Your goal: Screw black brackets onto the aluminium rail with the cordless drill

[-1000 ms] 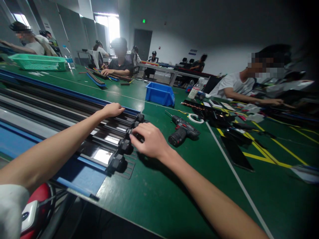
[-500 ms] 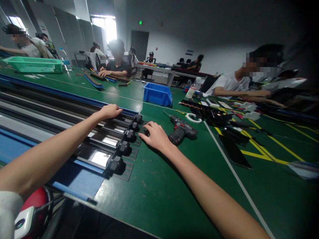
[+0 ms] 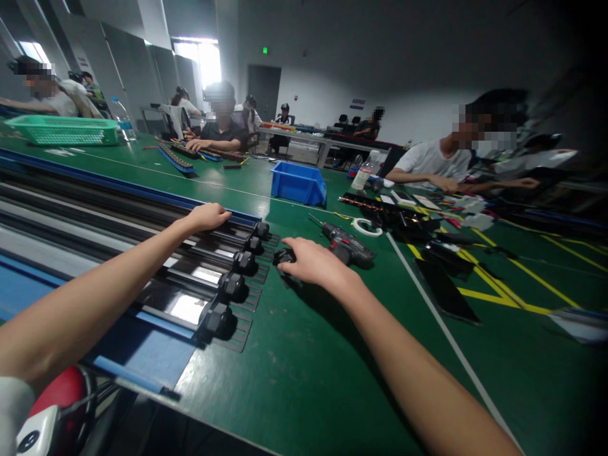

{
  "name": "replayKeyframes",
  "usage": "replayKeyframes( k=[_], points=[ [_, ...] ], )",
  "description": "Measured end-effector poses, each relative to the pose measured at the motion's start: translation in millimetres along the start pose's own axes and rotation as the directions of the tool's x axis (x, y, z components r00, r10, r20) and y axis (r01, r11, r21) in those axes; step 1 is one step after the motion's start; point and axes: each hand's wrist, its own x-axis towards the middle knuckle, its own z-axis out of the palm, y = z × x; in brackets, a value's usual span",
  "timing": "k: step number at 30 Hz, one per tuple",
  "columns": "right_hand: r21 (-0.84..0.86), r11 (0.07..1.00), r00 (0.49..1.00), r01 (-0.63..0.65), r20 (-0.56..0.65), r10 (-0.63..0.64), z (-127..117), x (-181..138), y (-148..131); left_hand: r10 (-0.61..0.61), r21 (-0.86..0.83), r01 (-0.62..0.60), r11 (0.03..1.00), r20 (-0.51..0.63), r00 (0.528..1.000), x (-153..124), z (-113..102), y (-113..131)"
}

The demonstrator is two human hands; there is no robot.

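Observation:
My left hand (image 3: 209,216) lies on the far side of a row of long black rails (image 3: 156,218), its fingers curled over a rail; what they grip is hidden. Dark faceted, knob-like end fittings (image 3: 234,286) line the rails' right ends, with thin slotted plates (image 3: 240,330) beside them on the table. Just right of these, my right hand (image 3: 313,261) has thumb and fingers around a small black fitting (image 3: 285,256), low over the green table. A cordless drill (image 3: 349,246) lies right behind that hand.
Beyond the hands stand a blue bin (image 3: 298,183) and a white tape ring (image 3: 367,227). At right lie dark parts and a flat black panel (image 3: 446,291). A green basket (image 3: 71,131) is far left. Co-workers sit around the table, one person (image 3: 437,158) at right.
My right hand has drawn back rightward from the fittings, and the small black fitting has come slightly right with it. My left hand keeps its place on the rails. The view has shifted slightly.

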Motion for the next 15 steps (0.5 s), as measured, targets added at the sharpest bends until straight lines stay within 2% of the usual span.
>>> replayKeyframes(
  k=[5, 15],
  points=[
    [-0.006, 1.000, 1.000, -0.004, -0.014, 0.004, 12.3, 4.9, -2.8, 0.008, -0.002, -0.008, 1.000, -0.012, 1.000, 2.0, 1.4, -1.3],
    [-0.021, 0.999, 0.992, -0.027, -0.127, 0.024, 27.0, 13.8, -0.7, 0.013, 0.003, -0.013, 1.000, -0.003, 1.000, -0.7, -1.2, 2.5]
  ],
)
